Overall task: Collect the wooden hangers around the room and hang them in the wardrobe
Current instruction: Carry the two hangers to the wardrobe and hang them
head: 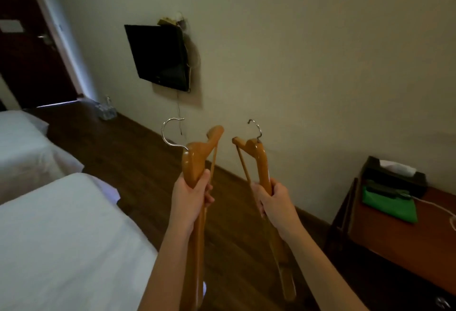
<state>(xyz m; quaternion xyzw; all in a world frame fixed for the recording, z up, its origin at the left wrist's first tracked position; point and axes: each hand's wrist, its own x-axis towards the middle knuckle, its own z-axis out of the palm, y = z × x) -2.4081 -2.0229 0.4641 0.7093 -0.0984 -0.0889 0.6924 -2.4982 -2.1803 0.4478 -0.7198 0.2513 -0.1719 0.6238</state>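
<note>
I've got one hanger per hand, both held up in front of me over the floor (128,148). Left hand (191,193) wraps its fingers round the wood of the left hanger (197,160), with its metal hook up top curling left. Right hand (274,199) grips the right hanger (259,157) the same way, with its hook up and smaller in view. The hangers stand near each other but apart, and their lower ends run down past my forearms. The floor is dark wood plank. The pale wall (320,64) ahead carries a black TV (158,56), tilted, with a thin cord hanging below it. Something clear, maybe a bag of bottles (106,111), sits where floor meets wall; it is too blurry to tell. Two white beds are on my left, the near bed (61,236) and the far bed (24,143), with a gap between them. A dark door (27,59) is far left. The reddish worktop (394,234) at right holds a dark tissue box (394,175), a green cloth (387,204) just in front of it, and a white cable (434,208).
</note>
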